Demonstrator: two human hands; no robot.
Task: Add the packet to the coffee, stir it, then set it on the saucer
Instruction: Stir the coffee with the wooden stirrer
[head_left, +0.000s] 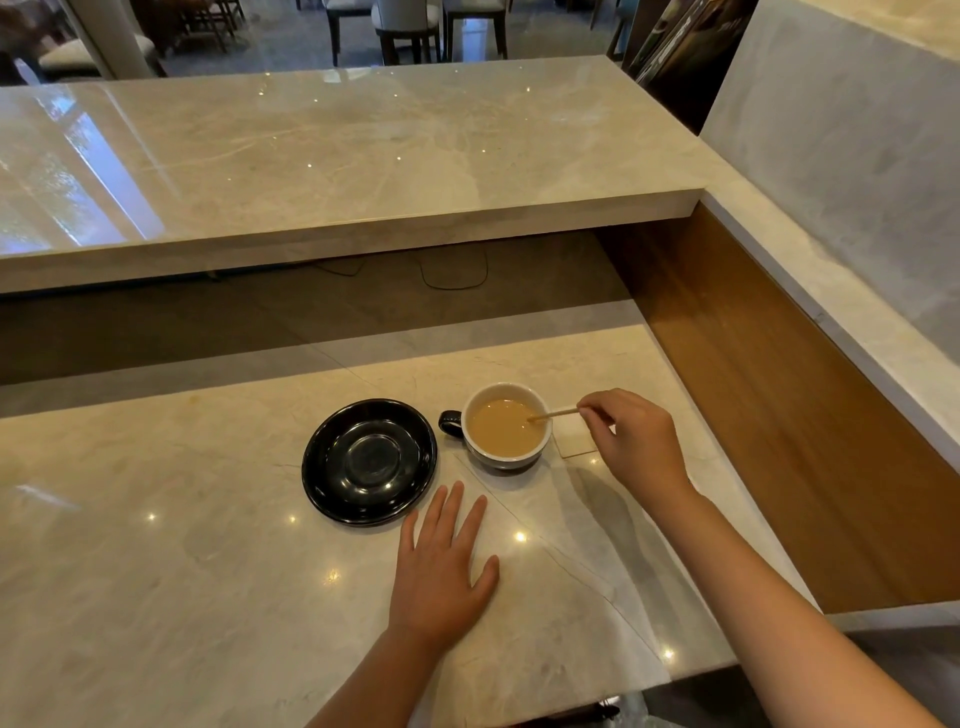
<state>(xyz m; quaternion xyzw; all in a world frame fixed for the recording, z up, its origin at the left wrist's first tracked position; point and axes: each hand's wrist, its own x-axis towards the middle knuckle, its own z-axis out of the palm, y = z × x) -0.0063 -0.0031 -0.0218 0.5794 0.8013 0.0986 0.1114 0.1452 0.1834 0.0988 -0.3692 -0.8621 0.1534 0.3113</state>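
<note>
A white cup (506, 457) with a dark handle stands on the marble counter, filled with light brown coffee (506, 427). My right hand (636, 441) pinches the outer end of a thin wooden stir stick (555, 414), whose tip dips into the coffee at the cup's right side. A pale packet (571, 441) lies flat on the counter just right of the cup, partly behind my fingers. The black saucer (318, 467) sits bare to the left of the cup. My left hand (441, 566) rests flat on the counter, fingers spread, in front of the saucer and cup.
A raised marble ledge (337, 171) runs across behind the work surface, with a dark recess and cables beneath it. A wooden side panel (779, 415) walls off the right. The counter's near edge (571, 706) lies close below my forearms.
</note>
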